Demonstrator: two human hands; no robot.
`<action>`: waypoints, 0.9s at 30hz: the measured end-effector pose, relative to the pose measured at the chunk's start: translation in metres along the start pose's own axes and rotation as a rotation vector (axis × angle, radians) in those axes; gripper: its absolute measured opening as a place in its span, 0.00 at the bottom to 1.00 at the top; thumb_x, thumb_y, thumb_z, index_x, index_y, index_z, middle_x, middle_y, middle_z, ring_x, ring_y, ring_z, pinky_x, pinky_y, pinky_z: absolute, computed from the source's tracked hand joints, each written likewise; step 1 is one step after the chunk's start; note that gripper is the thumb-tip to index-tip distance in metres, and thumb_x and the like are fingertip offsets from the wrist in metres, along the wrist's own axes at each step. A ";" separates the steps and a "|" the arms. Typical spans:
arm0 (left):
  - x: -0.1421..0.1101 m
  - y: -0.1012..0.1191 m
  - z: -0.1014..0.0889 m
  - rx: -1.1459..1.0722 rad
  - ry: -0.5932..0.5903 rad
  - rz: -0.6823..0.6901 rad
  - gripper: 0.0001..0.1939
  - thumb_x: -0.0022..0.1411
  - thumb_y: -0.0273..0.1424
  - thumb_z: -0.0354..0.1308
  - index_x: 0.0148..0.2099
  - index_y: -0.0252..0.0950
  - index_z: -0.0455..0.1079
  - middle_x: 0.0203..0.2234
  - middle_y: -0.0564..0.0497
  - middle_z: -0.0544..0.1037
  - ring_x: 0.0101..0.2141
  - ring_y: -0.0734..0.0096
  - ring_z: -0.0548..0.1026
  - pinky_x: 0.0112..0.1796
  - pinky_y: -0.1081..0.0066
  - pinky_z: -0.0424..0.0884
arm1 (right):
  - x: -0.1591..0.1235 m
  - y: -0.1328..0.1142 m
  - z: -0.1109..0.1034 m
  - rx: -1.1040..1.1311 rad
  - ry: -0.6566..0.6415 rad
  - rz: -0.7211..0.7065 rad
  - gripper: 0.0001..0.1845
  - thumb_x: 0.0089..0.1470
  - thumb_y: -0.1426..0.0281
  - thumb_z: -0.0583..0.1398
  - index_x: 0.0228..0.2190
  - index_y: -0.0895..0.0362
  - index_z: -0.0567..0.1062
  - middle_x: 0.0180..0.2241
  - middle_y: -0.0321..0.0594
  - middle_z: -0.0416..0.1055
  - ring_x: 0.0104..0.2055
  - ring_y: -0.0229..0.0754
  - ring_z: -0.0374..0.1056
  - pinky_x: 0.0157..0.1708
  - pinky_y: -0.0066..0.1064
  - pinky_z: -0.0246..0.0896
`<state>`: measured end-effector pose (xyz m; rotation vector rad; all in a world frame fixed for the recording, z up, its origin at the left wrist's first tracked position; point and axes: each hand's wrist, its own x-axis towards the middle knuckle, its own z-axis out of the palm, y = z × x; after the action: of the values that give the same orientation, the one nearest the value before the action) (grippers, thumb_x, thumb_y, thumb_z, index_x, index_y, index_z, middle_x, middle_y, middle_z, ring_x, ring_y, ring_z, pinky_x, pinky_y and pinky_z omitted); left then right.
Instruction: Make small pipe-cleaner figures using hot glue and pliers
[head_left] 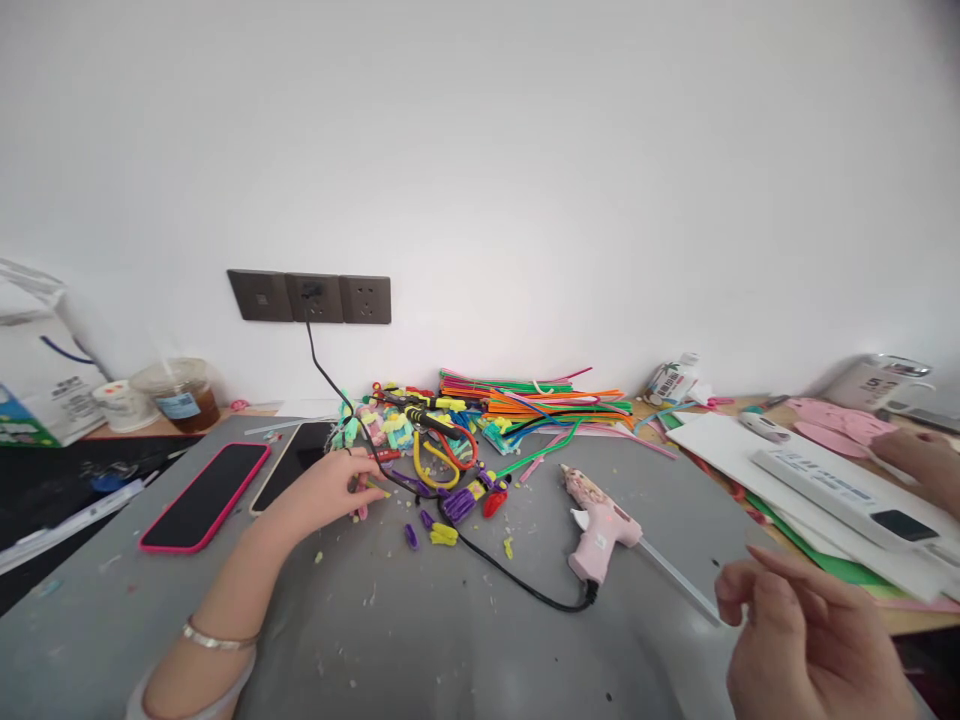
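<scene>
At the left front of the craft pile, my left hand (345, 485) reaches down with fingers curled in. Whatever its fingertips may hold is too small to make out; small pink bits lie just below them. My right hand (814, 635) hovers at the lower right, fingers curled together, with nothing visible in it. Close to its fingertips is the end of a clear glue stick (679, 578), which sticks out of a pink glue gun (600, 520) lying on its side. Scissors (442, 455) with yellow and red handles rest on the pile near a bundled purple piece (466, 500).
Pipe cleaners (547, 405) lie along the wall. A black cord (510, 578) crosses the grey mat (375, 640). At left are a pink-cased phone (206, 497) and a drink cup (184, 395). A white power strip (847, 495) lies on paper at right, near another person's hand (922, 460).
</scene>
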<state>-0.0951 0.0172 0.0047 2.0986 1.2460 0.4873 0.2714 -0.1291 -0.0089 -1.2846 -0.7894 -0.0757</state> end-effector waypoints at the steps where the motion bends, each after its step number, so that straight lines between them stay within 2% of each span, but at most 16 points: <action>1: 0.002 0.000 0.004 -0.016 -0.002 -0.001 0.14 0.59 0.43 0.60 0.34 0.37 0.78 0.26 0.50 0.78 0.21 0.68 0.75 0.28 0.72 0.68 | -0.005 0.001 -0.002 -0.007 -0.043 -0.018 0.14 0.52 0.52 0.64 0.33 0.48 0.75 0.18 0.35 0.64 0.18 0.44 0.59 0.21 0.41 0.53; 5: 0.003 -0.002 0.003 -0.057 -0.021 0.009 0.17 0.60 0.44 0.58 0.30 0.36 0.76 0.27 0.50 0.76 0.20 0.69 0.76 0.27 0.71 0.71 | -0.019 0.005 -0.001 0.014 -0.156 -0.045 0.12 0.58 0.57 0.62 0.36 0.52 0.73 0.20 0.33 0.65 0.19 0.40 0.59 0.22 0.36 0.54; 7: 0.000 0.000 -0.005 -0.076 0.039 0.088 0.16 0.60 0.43 0.59 0.30 0.37 0.77 0.29 0.48 0.77 0.25 0.67 0.77 0.31 0.71 0.73 | -0.026 0.009 0.001 0.045 -0.205 -0.038 0.11 0.59 0.59 0.61 0.37 0.53 0.74 0.21 0.33 0.65 0.19 0.40 0.60 0.21 0.34 0.55; 9: -0.003 0.003 -0.013 -0.138 0.168 0.195 0.14 0.58 0.43 0.63 0.29 0.38 0.79 0.28 0.47 0.79 0.30 0.65 0.76 0.35 0.69 0.73 | -0.033 0.014 0.002 0.069 -0.260 -0.022 0.10 0.60 0.60 0.61 0.38 0.53 0.74 0.21 0.33 0.66 0.19 0.39 0.61 0.21 0.33 0.56; 11: -0.005 0.005 -0.018 -0.305 0.364 0.257 0.13 0.53 0.43 0.68 0.27 0.38 0.79 0.24 0.47 0.78 0.29 0.65 0.75 0.33 0.69 0.73 | -0.040 0.016 0.004 0.077 -0.322 -0.007 0.09 0.60 0.61 0.60 0.38 0.53 0.75 0.20 0.33 0.66 0.20 0.39 0.61 0.20 0.31 0.57; 13: -0.006 0.007 -0.017 -0.560 0.581 0.260 0.16 0.47 0.45 0.72 0.25 0.37 0.78 0.21 0.48 0.77 0.25 0.68 0.73 0.27 0.70 0.71 | -0.046 0.017 0.007 0.067 -0.393 -0.002 0.08 0.61 0.62 0.60 0.38 0.52 0.75 0.21 0.34 0.67 0.20 0.39 0.63 0.20 0.29 0.58; 15: -0.005 0.009 -0.012 -0.788 0.692 0.217 0.18 0.43 0.46 0.74 0.26 0.36 0.77 0.19 0.50 0.76 0.22 0.71 0.71 0.24 0.73 0.69 | -0.049 0.014 0.014 0.068 -0.468 -0.025 0.07 0.61 0.64 0.59 0.37 0.51 0.76 0.23 0.35 0.69 0.22 0.39 0.65 0.21 0.29 0.60; 16: -0.004 0.011 -0.008 -0.865 0.684 0.188 0.18 0.43 0.45 0.75 0.26 0.36 0.77 0.19 0.50 0.76 0.21 0.73 0.71 0.23 0.74 0.69 | -0.050 0.011 0.019 0.077 -0.510 -0.041 0.07 0.61 0.64 0.59 0.37 0.51 0.76 0.24 0.36 0.71 0.23 0.40 0.66 0.22 0.29 0.61; 18: -0.002 0.018 0.002 -0.929 0.569 0.137 0.18 0.44 0.43 0.75 0.28 0.35 0.77 0.18 0.50 0.77 0.20 0.73 0.72 0.24 0.74 0.70 | -0.051 0.004 0.034 0.117 -0.612 -0.059 0.07 0.62 0.65 0.58 0.40 0.50 0.77 0.28 0.38 0.73 0.28 0.42 0.69 0.27 0.30 0.65; 21: 0.000 0.031 0.018 -0.888 0.384 0.103 0.17 0.48 0.43 0.73 0.29 0.34 0.76 0.19 0.49 0.79 0.21 0.73 0.74 0.25 0.74 0.71 | -0.051 -0.010 0.063 0.225 -0.778 0.017 0.13 0.62 0.63 0.59 0.48 0.50 0.74 0.38 0.43 0.77 0.37 0.45 0.71 0.39 0.35 0.68; 22: 0.000 0.036 0.023 -0.855 0.332 0.093 0.16 0.50 0.42 0.72 0.30 0.34 0.76 0.21 0.48 0.81 0.22 0.72 0.75 0.25 0.74 0.71 | -0.051 -0.014 0.074 0.283 -0.853 0.075 0.15 0.61 0.61 0.60 0.49 0.50 0.73 0.40 0.44 0.77 0.39 0.46 0.71 0.40 0.36 0.67; 24: 0.001 0.045 0.032 -0.798 0.307 0.084 0.14 0.52 0.40 0.71 0.31 0.34 0.76 0.22 0.48 0.82 0.23 0.71 0.76 0.25 0.74 0.72 | -0.051 -0.020 0.097 0.456 -0.992 0.238 0.18 0.58 0.58 0.63 0.47 0.52 0.74 0.41 0.45 0.76 0.37 0.45 0.71 0.38 0.35 0.68; 27: 0.003 0.052 0.042 -0.703 0.315 0.104 0.14 0.53 0.40 0.69 0.32 0.34 0.77 0.24 0.46 0.83 0.26 0.66 0.80 0.26 0.73 0.74 | -0.052 -0.024 0.126 0.672 -1.100 0.477 0.18 0.53 0.56 0.67 0.40 0.54 0.76 0.32 0.40 0.76 0.31 0.41 0.71 0.33 0.32 0.67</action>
<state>-0.0353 -0.0123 0.0097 1.5182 0.9338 1.1501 0.1609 -0.0453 -0.0098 -0.7541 -1.2423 1.2703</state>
